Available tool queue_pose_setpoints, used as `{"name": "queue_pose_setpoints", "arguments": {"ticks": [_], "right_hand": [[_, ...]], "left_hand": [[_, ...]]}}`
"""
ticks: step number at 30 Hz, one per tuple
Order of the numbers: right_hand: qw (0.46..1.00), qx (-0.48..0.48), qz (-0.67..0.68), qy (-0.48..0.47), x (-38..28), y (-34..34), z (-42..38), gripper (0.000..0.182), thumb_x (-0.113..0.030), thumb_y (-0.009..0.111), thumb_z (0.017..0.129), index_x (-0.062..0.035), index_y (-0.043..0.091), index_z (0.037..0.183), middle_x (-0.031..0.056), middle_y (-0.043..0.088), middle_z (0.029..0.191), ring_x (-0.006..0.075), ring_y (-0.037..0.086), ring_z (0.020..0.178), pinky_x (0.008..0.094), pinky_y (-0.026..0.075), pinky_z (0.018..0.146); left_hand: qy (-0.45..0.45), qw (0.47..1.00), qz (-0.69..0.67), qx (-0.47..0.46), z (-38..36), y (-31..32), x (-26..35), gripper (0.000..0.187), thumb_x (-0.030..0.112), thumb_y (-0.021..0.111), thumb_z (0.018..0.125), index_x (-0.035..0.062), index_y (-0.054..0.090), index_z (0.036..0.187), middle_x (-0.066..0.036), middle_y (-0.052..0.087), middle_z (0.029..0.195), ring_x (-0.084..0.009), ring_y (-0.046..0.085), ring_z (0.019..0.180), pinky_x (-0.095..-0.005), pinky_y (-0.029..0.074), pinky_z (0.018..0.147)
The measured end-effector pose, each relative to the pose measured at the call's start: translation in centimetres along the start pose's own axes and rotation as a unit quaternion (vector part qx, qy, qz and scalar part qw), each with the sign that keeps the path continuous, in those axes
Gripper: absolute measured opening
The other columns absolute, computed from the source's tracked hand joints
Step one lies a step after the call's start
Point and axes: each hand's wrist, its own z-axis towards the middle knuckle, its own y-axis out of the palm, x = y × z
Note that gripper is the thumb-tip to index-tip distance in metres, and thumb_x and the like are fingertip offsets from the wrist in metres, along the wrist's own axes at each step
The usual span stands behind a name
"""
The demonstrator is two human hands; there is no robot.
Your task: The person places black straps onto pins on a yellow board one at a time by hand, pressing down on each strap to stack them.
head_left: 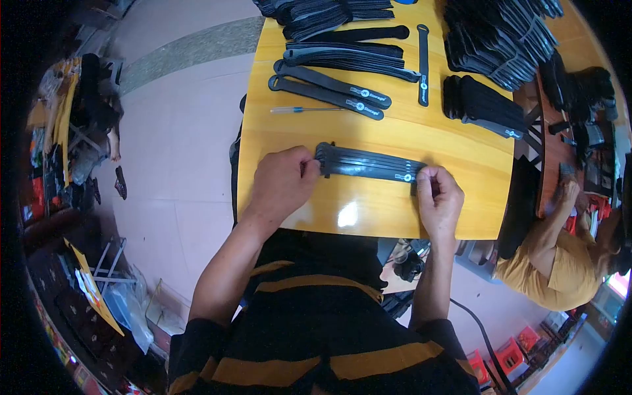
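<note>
A fanned bundle of black straps [372,163] lies low over the front of the yellow table [487,197], a white logo at its right end. My left hand [283,181] is closed at the bundle's left end, fingertips curled against it. With thumb and fingers, my right hand [440,196] pinches the right end beside the logo. Behind the bundle are two loose straps with looped ends [329,92] and a thin blue-and-clear pen [289,110]. A single strap [423,66] stands lengthwise farther right.
Strap stacks lie at the back left [329,16], back middle [352,59], back right [500,39] and right edge [484,105]. A person in a yellow shirt [559,263] sits at the right by a reddish table. Red stools [510,355] stand at lower right.
</note>
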Motion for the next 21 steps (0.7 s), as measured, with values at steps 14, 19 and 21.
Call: {"name": "queue_pose_setpoints", "arguments": {"ticks": [14,19,21], "right_hand": [[1.000,0.003,-0.001,-0.010,0.36,0.10,0.04,0.009,-0.007,0.072,0.095,0.0006,0.068,0.092,0.0108,0.066,0.077,0.0153,0.062,0.063,0.0302,0.051,0.061],[1.000,0.008,0.000,-0.007,0.18,0.18,-0.01,0.010,-0.007,0.072,0.094,0.0005,0.067,0.090,0.0105,0.066,0.076,0.0153,0.062,0.063,0.0306,0.051,0.060],[1.000,0.009,-0.002,-0.013,0.36,0.24,0.05,0.010,-0.007,0.072,0.094,0.0004,0.067,0.090,0.0105,0.066,0.076,0.0154,0.062,0.062,0.0305,0.051,0.060]], "left_hand": [[-0.001,1.000,0.005,0.003,0.03,0.24,-0.12,0.018,0.015,0.067,0.093,0.0030,0.071,0.080,-0.012,0.071,0.071,-0.0273,0.069,0.064,-0.0396,0.054,0.064],[0.008,1.000,0.020,0.006,0.01,0.30,-0.18,0.018,0.015,0.067,0.093,0.0031,0.072,0.081,-0.012,0.071,0.071,-0.0272,0.069,0.063,-0.0395,0.054,0.064],[-0.002,1.000,0.015,-0.001,0.05,0.14,0.03,0.018,0.015,0.067,0.093,0.0030,0.072,0.081,-0.012,0.071,0.071,-0.0276,0.069,0.064,-0.0397,0.054,0.064]]}}
